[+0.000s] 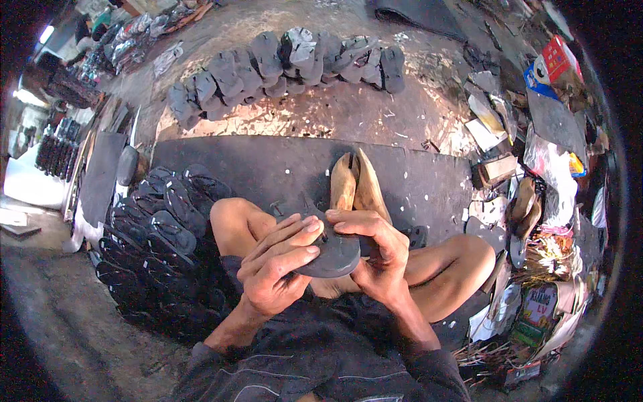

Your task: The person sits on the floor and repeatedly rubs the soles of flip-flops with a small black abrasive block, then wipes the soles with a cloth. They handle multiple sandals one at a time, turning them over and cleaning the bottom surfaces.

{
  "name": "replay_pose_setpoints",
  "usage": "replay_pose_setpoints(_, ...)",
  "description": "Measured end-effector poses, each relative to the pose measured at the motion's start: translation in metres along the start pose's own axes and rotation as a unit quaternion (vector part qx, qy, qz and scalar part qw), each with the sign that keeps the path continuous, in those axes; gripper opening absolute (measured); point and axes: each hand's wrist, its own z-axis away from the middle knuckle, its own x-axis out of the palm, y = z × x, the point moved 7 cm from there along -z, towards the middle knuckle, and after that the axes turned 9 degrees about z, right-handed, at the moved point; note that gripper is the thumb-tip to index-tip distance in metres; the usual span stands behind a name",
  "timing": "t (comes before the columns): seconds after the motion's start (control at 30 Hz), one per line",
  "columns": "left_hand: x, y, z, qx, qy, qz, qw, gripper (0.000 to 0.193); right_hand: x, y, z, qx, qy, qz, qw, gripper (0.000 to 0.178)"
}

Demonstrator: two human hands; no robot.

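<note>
Workshop floor, worn and patchy: spread, below its scuffed middle, with a broad dark mat.

Dark sole, flat, one end rounded: held up over the lap, between both hands, with that rounded end turned toward the body. Ran away from the body beneath the fingers; at the far end, blended into the mat, outline not to be told.

Left hand: grasped the sole from its left side, fingers laid across the upper face.

Right hand: grasped the same sole from its right side, fingertips bent over the top, near the left fingertips. Between the two, covered much of the sole's middle.

Wooden foot forms, two: stood just beyond the right hand, side by side, lower ends partly hidden behind its knuckles.

Bare legs, folded: flanked the hands on both sides.

Black sandals, heaped: lay left of the left knee.

Grey soles, long row: ranged across the floor beyond the mat, well apart from the hands.

Right-hand clutter: comprised red box, clear plastic bag, brown foot-shaped pieces and thin sticks, crowded together past the right knee.
</note>
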Motion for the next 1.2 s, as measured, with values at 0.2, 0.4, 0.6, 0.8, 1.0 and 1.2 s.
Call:
replay_pose_setpoints(0.2,0.004,-0.009,0.001,0.008,-0.056,-0.02,0.998,0.038,0.007,0.012,0.004,0.014,-0.036,0.022,0.999,0.047)
replay_pose_setpoints(0.4,0.004,-0.042,0.016,-0.135,-0.185,-0.001,0.973,0.05,0.015,0.005,0.002,0.008,-0.099,0.121,0.988,0.063)
replay_pose_setpoints(0.6,0.004,-0.043,0.02,-0.144,-0.176,0.03,0.973,0.046,0.026,0.04,0.006,0.017,-0.181,0.023,0.983,0.055)
replay_pose_setpoints(0.8,-0.05,-0.118,0.019,-0.304,0.038,-0.005,0.952,0.03,0.061,0.137,0.029,0.395,-0.038,-0.196,0.897,0.047)
replay_pose_setpoints(1.0,-0.046,-0.201,0.013,-0.406,0.185,0.584,0.678,0.071,0.095,0.208,0.064,0.29,0.039,0.304,0.907,0.069)
replay_pose_setpoints(1.2,-0.078,-0.225,0.021,-0.309,0.346,0.562,0.685,0.061,0.004,0.092,0.05,0.323,-0.008,-0.056,0.945,0.075)
